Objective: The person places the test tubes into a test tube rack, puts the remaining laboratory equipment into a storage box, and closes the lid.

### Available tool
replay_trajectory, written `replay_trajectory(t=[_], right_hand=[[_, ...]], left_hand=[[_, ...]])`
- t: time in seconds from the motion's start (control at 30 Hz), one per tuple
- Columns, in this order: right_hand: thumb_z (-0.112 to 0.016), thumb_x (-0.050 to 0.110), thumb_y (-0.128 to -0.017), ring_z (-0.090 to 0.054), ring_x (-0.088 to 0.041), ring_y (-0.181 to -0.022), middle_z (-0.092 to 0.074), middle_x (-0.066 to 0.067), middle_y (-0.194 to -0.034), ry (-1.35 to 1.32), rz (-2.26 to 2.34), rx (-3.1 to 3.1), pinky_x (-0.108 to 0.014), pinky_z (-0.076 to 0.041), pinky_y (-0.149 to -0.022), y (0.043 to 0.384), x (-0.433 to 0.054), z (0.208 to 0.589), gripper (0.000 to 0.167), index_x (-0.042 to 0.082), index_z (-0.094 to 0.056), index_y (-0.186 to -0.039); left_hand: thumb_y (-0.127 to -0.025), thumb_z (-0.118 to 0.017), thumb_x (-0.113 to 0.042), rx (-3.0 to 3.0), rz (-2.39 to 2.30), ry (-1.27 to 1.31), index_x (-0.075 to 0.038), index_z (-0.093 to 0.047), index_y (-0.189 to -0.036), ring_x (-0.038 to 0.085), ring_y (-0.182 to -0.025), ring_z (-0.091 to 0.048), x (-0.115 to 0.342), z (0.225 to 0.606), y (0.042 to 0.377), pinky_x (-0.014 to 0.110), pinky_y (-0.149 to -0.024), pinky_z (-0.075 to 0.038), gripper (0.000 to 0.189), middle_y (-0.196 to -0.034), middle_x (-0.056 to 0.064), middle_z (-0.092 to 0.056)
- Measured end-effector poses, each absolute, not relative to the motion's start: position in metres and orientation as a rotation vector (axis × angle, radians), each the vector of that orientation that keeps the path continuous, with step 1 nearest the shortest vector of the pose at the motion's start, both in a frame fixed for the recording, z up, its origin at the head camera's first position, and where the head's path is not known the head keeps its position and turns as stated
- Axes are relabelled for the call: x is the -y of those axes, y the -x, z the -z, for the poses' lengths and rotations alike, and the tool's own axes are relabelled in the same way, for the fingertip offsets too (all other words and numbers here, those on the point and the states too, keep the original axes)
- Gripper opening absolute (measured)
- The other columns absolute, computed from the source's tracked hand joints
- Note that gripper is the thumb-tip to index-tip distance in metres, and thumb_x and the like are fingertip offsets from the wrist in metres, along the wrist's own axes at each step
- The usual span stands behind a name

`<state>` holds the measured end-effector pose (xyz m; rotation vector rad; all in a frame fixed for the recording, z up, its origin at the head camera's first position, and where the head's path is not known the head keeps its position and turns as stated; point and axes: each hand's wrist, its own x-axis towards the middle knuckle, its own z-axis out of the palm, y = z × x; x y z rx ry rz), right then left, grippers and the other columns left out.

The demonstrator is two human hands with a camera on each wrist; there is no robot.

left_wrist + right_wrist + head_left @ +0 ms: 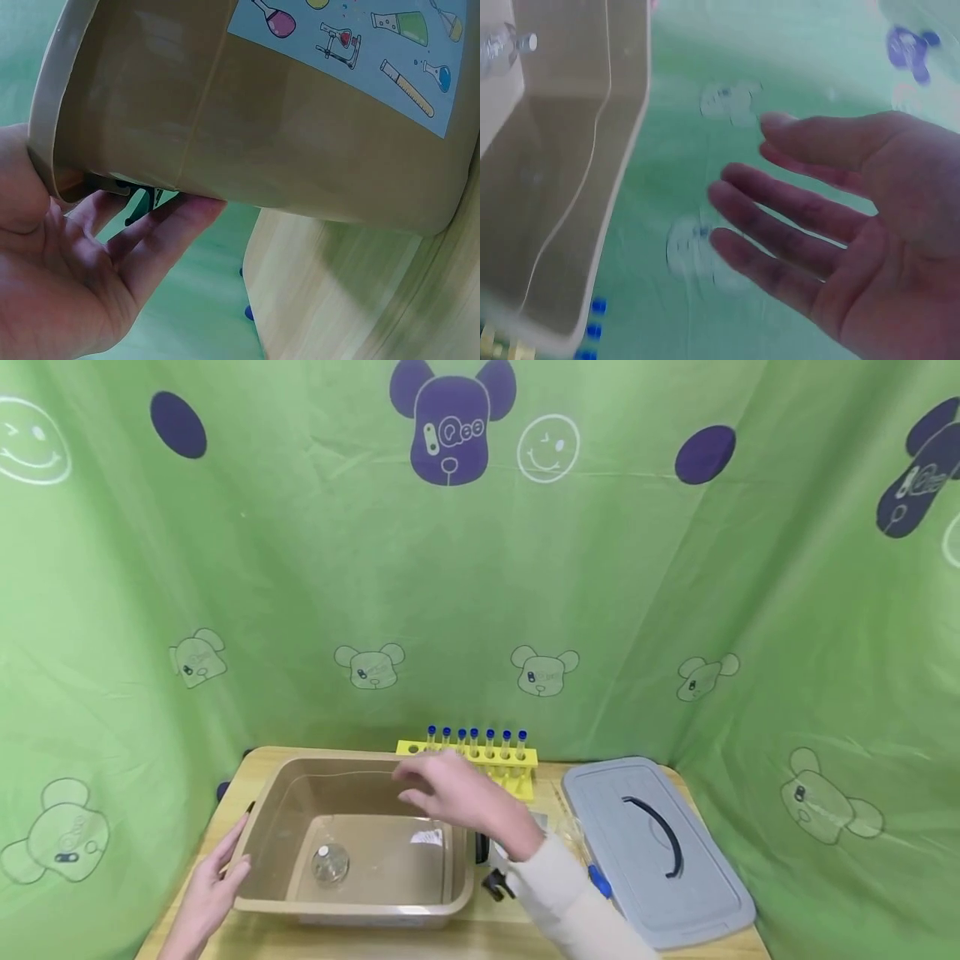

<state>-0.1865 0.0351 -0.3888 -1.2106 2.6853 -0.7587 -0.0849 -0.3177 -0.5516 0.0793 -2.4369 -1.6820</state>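
A brown plastic bin (352, 907) stands on the table, and a clear round flask with a white cap (330, 863) lies inside it. The same flask (499, 51) shows at the edge of the right wrist view. My left hand (207, 889) is at the bin's left side. In the left wrist view its fingers (169, 236) extend fairly straight against the outer wall, beside a dark latch (141, 206). Above the bin's back right corner hovers my right hand (457, 789). Its fingers are loosely bent, with nothing held.
Behind the bin, a yellow rack (528, 758) carries several blue-capped test tubes (490, 739). A grey lid with a black handle (622, 843) lies at the right. Between bin and lid is a small item with a blue end (599, 881). Green curtain (465, 568) surrounds the table.
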Motion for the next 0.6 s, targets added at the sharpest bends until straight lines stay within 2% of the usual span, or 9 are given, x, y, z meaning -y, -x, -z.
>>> replay_trajectory(t=[0.1,0.2,0.23,0.3,0.37,0.43,0.6], right_hand=[[-0.071,0.01,-0.096,-0.07,-0.019,-0.105,-0.074,-0.008,-0.117,1.19,0.903,-2.784,-0.024,-0.058,-0.094,0.185,-0.067,0.397,0.026,0.005,-0.07,-0.121],[-0.073,0.005,-0.093,-0.07,-0.025,-0.108,-0.073,-0.008,-0.119,1.107,1.005,-2.9,-0.034,-0.059,-0.096,0.186,-0.1,0.412,0.028,0.005,-0.07,-0.121],[-0.074,0.005,-0.092,-0.069,-0.026,-0.11,-0.073,-0.008,-0.12,1.051,1.023,-2.937,-0.037,-0.059,-0.098,0.187,-0.111,0.417,0.029,0.006,-0.07,-0.121],[-0.075,0.004,-0.091,-0.067,-0.029,-0.113,-0.071,-0.01,-0.122,0.939,1.042,-3.001,-0.043,-0.057,-0.101,0.188,-0.135,0.432,0.032,0.005,-0.07,-0.122],[-0.077,0.004,-0.089,-0.066,-0.032,-0.116,-0.07,-0.011,-0.124,0.829,1.022,-3.071,-0.048,-0.055,-0.103,0.191,-0.159,0.449,0.034,0.005,-0.07,-0.123],[-0.078,0.003,-0.088,-0.064,-0.035,-0.118,-0.069,-0.014,-0.126,0.742,0.999,-3.118,-0.052,-0.053,-0.104,0.195,-0.182,0.469,0.038,0.004,-0.069,-0.124],[-0.082,0.002,-0.082,-0.062,-0.041,-0.117,-0.066,-0.021,-0.125,0.626,0.931,-3.195,-0.059,-0.053,-0.101,0.203,-0.225,0.516,0.045,0.0,-0.067,-0.124]], left_hand=[[-0.104,-0.048,0.003,2.449,1.687,-0.088,0.002,-0.028,-0.158,-0.007,-0.097,-0.061,0.318,0.551,0.085,0.033,-0.073,-0.065,0.057,-0.151,0.034,-0.034],[-0.104,-0.048,0.003,2.443,1.69,-0.082,0.003,-0.028,-0.158,-0.006,-0.096,-0.062,0.318,0.552,0.085,0.034,-0.072,-0.065,0.057,-0.151,0.031,-0.034],[-0.104,-0.048,0.003,2.439,1.689,-0.082,0.002,-0.028,-0.158,-0.005,-0.096,-0.062,0.318,0.552,0.085,0.034,-0.072,-0.065,0.057,-0.152,0.025,-0.035],[-0.104,-0.048,0.002,2.429,1.69,-0.077,0.001,-0.029,-0.158,-0.005,-0.097,-0.063,0.317,0.553,0.085,0.035,-0.071,-0.065,0.057,-0.151,0.004,-0.041],[-0.104,-0.049,0.002,2.418,1.693,-0.071,0.001,-0.03,-0.158,-0.004,-0.097,-0.063,0.317,0.555,0.085,0.035,-0.071,-0.065,0.057,-0.142,-0.017,-0.042],[-0.105,-0.05,0.001,2.415,1.693,-0.068,0.0,-0.031,-0.158,-0.004,-0.097,-0.063,0.317,0.556,0.085,0.034,-0.071,-0.065,0.057,-0.13,-0.032,-0.041],[-0.104,-0.05,-0.001,2.425,1.661,-0.075,-0.001,-0.032,-0.158,-0.005,-0.096,-0.062,0.318,0.556,0.084,0.032,-0.07,-0.065,0.056,-0.124,-0.037,-0.042]])
